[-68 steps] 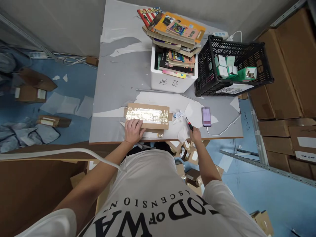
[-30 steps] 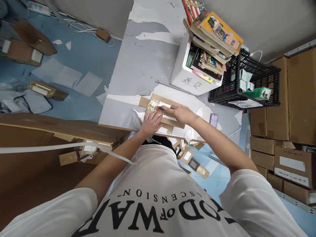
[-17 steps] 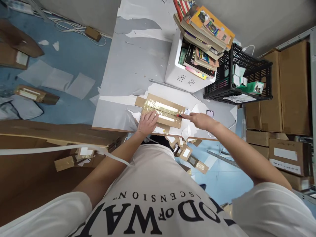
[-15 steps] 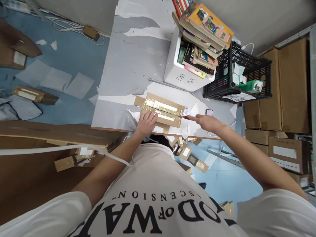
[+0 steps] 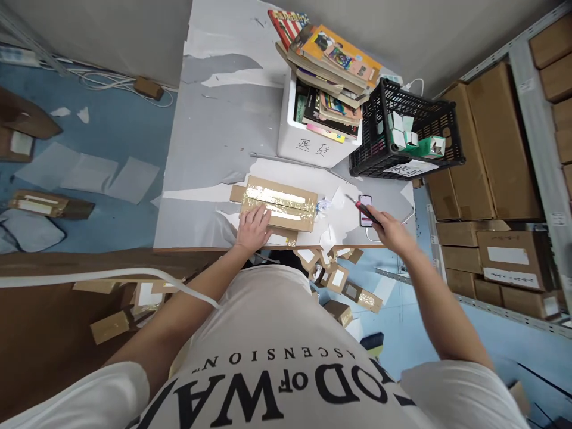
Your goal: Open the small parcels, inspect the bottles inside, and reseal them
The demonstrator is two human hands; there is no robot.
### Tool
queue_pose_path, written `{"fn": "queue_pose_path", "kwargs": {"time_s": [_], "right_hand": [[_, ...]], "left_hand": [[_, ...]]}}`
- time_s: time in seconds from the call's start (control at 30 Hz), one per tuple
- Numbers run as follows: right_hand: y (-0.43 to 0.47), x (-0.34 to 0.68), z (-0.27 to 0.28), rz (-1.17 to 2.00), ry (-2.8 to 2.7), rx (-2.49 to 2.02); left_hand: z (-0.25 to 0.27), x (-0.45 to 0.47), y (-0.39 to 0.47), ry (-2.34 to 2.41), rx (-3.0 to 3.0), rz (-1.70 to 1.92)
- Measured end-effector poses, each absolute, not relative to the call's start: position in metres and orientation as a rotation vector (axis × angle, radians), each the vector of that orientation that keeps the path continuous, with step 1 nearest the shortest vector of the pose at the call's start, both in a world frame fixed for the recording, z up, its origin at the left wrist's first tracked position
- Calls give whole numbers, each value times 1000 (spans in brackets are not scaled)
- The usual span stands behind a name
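Note:
A taped cardboard box (image 5: 286, 193) lies on the table near its front edge, with shiny tape and white strips on its top. My left hand (image 5: 254, 229) rests on the box's left part, fingers stretched out over the tape. To the right, my right hand (image 5: 389, 229) is closed round a knife (image 5: 365, 210) with a red and black handle. Its thin blade points up and left, apart from the box. Beneath the knife, a phone (image 5: 366, 221) with a lit screen lies on the table. Crumpled paper (image 5: 324, 205) sits beside the box's right end.
Behind the box stands a white bin (image 5: 308, 149) piled with books (image 5: 337, 56). A black crate (image 5: 373, 158) holding small green boxes is to its right. Cardboard boxes (image 5: 503, 137) stack at the far right. Opened cartons (image 5: 335, 277) lie on the floor below the table.
My right hand has drawn the knife away from the box's right end, to the right over the phone. My left hand stays on the box. The whole view has shifted slightly.

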State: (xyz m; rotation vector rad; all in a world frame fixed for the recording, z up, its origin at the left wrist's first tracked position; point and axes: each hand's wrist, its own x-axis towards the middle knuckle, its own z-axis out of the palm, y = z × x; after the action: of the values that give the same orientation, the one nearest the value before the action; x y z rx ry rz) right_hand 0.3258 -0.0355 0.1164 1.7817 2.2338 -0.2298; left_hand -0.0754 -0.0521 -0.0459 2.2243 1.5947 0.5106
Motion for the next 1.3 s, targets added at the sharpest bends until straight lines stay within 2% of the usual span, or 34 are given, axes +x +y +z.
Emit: {"fn": "queue_pose_path", "kwargs": {"time_s": [0.13,0.27,0.47,0.67,0.83,0.97,1.07,1.2,1.3], "right_hand": [[-55,328,30,-296,1976,2351],[-60,306,-51,-482,1626,2548],[-66,297,-103,-479,1443,2671],[-71,293,-117,-453,1387,2725],[-58,279,-95,-280,1645,2745],[-15,261,-77,-467,2077,2288],[19,252,-79,-654,2057,2044],[32,251,-90,-869,1984,2043],[17,250,-92,-938,2029,2157]], "left_hand": [[-44,-78,-53,1583,2280,483],[-35,-83,-53,1570,2372,388],[-17,-86,-51,1581,2415,296],[-11,-88,-45,1580,2378,327],[-17,-97,-40,1582,2256,571],[-21,-101,-35,1533,2220,684],[-18,-100,-33,1591,2163,734],[-19,-107,-28,1875,1960,864],[-34,-122,-20,1837,1642,880]]}}
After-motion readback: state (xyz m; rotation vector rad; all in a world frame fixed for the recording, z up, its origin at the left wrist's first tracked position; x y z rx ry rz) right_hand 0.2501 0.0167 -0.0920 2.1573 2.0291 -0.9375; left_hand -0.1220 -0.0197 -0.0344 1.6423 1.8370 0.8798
